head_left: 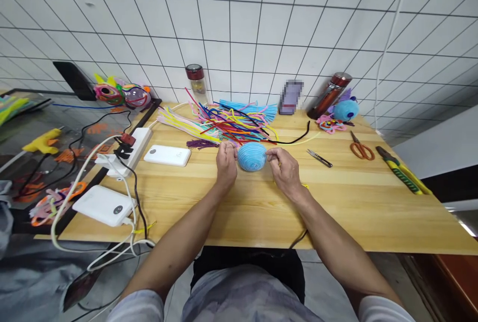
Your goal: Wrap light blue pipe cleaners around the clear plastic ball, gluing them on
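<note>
A light blue coiled dome (252, 157), apparently wound from pipe cleaners, is between my two hands over the middle of the wooden table. My left hand (226, 163) is closed at its left edge, thumb and fingers pressed together. At the opposite edge, my right hand (284, 166) pinches the rim between thumb and forefinger. Just behind the dome lies a heap of many-coloured pipe cleaners (239, 120), with a purple bundle (202, 144) near my left hand. Small thread snips (319, 158) rest to the right of my right hand.
Orange-handled scissors (362, 151) and pliers (399, 170) lie at right. Two flasks (197, 85) (330, 95), a phone (291, 97) and a blue figure (345, 110) stand near the wall. Power banks (167, 155) (104, 205), a power strip (136, 148) and cables occupy the left, beyond them a yellow glue gun (43, 141).
</note>
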A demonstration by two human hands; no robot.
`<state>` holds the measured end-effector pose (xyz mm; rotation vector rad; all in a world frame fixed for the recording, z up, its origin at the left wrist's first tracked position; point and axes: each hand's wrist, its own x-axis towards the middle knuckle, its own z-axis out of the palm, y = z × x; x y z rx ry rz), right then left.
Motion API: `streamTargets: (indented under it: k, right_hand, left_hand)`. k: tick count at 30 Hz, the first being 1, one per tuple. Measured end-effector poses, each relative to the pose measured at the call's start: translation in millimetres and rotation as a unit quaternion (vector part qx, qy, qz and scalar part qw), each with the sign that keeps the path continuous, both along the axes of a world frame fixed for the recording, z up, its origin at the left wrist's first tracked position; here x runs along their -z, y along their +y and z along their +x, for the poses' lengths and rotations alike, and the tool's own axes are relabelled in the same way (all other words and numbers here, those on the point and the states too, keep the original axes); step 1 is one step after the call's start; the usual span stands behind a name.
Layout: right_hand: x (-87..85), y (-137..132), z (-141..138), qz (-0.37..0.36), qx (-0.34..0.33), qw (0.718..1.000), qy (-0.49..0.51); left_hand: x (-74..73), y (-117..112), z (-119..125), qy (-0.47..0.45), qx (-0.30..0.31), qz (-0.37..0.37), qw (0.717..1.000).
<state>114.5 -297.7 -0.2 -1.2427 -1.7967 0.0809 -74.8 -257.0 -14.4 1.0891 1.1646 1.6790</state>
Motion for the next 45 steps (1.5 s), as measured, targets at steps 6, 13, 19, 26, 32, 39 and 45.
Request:
streamTargets:
  k: [6, 13, 19, 26, 32, 39, 45]
  right_hand:
    - [2.6, 1.9, 2.7, 0.008, 0.007, 1.0, -0.014]
    - [7.0, 7.6, 6.3, 0.026, 0.036, 0.998, -0.047]
    - [10.1, 10.0, 8.1, 0.041, 0.044, 0.996, -0.073]
    - [12.2, 12.9, 9.8, 0.058, 0.055, 0.992, -0.093]
    - [12.5, 13.5, 8.2, 0.069, 0.058, 0.991, -0.098]
    - [13.8, 14.5, 7.2, 0.075, 0.051, 0.991, -0.102]
    - [10.5, 12.3, 2.4, 0.097, 0.031, 0.989, -0.111]
  left_hand:
    - [8.1, 11.1, -6.9, -0.024, 0.008, -0.029, 0.999]
    - [4.5, 15.8, -11.3, -0.031, 0.024, 0.004, 0.999]
    - [8.8, 24.0, -13.6, -0.066, 0.045, 0.013, 0.997]
    - [13.6, 32.6, -15.1, -0.09, 0.045, 0.011, 0.995]
    - [12.0, 34.0, -15.9, -0.078, 0.047, 0.011, 0.996]
    - [16.4, 39.8, -18.6, -0.081, 0.041, -0.008, 0.996]
    - [13.9, 38.2, -15.4, -0.065, 0.03, 0.017, 0.997]
